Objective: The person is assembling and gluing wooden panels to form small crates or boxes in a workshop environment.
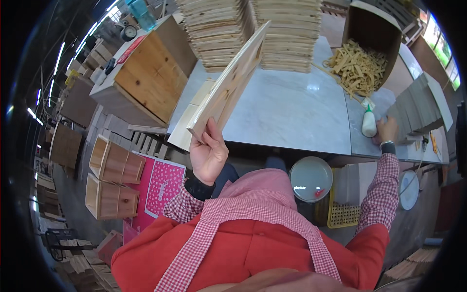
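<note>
My left hand (209, 155) pinches the near end of a flat wooden panel (232, 80). The panel is tilted up on its edge above the table, its far end reaching in front of the tall stacks. Over on the right side, my right hand (388, 130) is between a white squeeze bottle (369, 123) with a green nozzle and a leaning row of thin grey boards (417, 106). Its fingers are partly hidden, so whether it grips the bottle or a board cannot be made out.
Tall stacks of wooden panels (287, 34) stand at the table's (301, 107) back. A tipped box (377, 29) spills pale strips (357, 68). At left is a wooden cabinet (151, 68); below it are wooden buckets (114, 197). A round basin (311, 180) sits under the table edge.
</note>
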A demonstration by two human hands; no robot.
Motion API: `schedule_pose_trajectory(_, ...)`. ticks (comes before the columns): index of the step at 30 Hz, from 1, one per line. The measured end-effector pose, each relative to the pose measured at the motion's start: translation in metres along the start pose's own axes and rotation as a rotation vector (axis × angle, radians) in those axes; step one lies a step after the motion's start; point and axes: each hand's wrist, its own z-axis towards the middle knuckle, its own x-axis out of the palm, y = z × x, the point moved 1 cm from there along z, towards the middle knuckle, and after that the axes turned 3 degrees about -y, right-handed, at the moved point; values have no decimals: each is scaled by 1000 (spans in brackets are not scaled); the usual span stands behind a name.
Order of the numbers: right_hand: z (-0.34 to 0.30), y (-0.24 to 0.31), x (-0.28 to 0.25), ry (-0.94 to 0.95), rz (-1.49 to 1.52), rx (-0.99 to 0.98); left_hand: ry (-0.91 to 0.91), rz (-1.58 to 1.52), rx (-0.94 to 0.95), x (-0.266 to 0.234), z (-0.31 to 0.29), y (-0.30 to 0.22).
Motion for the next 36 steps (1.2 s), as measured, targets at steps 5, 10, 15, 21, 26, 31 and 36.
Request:
schedule_pose_trajectory(5, 2, 99, -102, -421, 413, -478, 69, 148, 133, -12, -20, -33)
schedule_pose_trajectory(10, 0, 256, -269, -930, 563, -884, 140, 256, 155, 0, -42, -22)
schedule_pose_trajectory(15, 55, 379, -379, -1234, 316, -1059, 192, 396, 197, 2, -34, -42)
schedule_pose_trajectory(21, 137, 494, -413, -1006, -102, -804, 224, 388, 232, 10, -32, -60)
schedule_pose_trajectory(26, 194, 481, -423, -583, -129, -809, 186, 536, 322, 20, -37, -46)
schedule_pose_trajectory(31, 162, 425, -419, -800, -36, -804, 164, 634, 411, 26, -47, -47)
schedule_pose_trajectory(36, 67, 277, -379, -1085, 178, -833, 129, 831, 468, 26, -74, -54)
